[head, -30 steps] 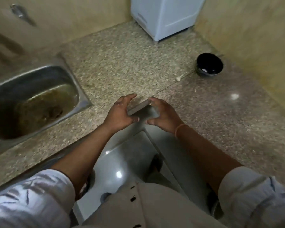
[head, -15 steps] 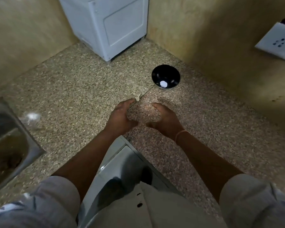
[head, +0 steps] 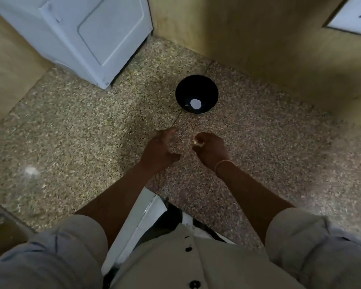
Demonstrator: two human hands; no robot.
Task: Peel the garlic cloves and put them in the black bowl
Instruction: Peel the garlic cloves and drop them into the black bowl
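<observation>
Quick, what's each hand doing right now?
Left hand: open, holding nothing.
Right hand: pinching a garlic clove.

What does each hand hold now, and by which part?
The right hand pinches a garlic clove; where on it is unclear; the left hand holds nothing.

Speckled stone counter (head: pixel 71 126), black bowl (head: pixel 188 86) near corner, white appliance (head: pixel 88 38) behind

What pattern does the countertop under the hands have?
Speckled stone, beige with brown and dark flecks; the countertop shows best in the head view.
</observation>
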